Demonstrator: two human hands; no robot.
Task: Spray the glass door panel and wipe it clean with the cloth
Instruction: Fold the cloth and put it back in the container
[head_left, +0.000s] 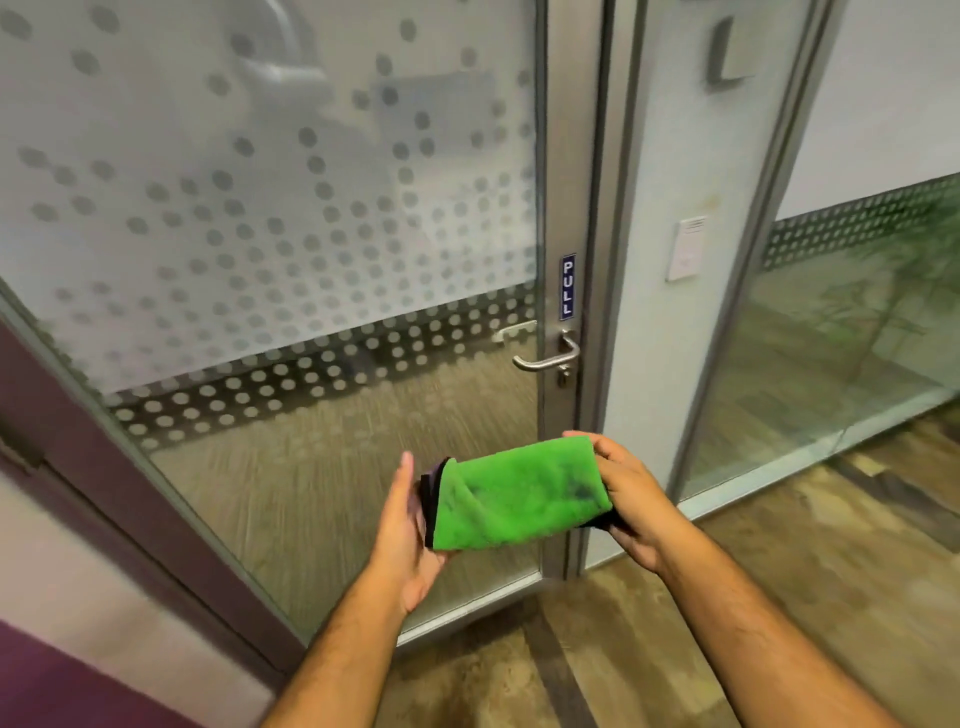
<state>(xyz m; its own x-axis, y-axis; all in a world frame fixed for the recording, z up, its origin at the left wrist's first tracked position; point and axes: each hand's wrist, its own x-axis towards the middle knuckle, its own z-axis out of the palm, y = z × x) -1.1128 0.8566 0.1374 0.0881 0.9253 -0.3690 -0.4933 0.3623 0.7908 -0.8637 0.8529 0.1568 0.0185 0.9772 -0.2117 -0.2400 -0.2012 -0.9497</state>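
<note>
folding the cloth before the wipe

i've got the bright green microfibre cloth w/ a dark backing (519, 493) stretched between both hands, held out in front of the glass door panel w/ its frosted dotted film (270, 208), not touching it. my right hand (631, 496) is closed on the cloth's right end, thumb over the top edge, fingers under. my left hand (410, 525) is mostly open, palm flat against the cloth's left end where the dark layers show, more supporting than gripping.

no spray bottle anywhere in view, so i can't tell if the glass is wet yet; the frame's blurry and i see no droplets.

my read: this is the fold-up step. to do it well i'd square the edges so the pad is flat and thick, green pile facing out, no loose corners flapping. there are dark smudges near the right end of the cloth, so i'd turn a cleaner face outward, else it'll streak. then one hand takes the pad, flat palm behind it, and works the clear lower glass top to bottom, keeping off the brushed metal lever handle (548, 358) and the blue "pull" sticker (567, 287) on the frame.
</note>
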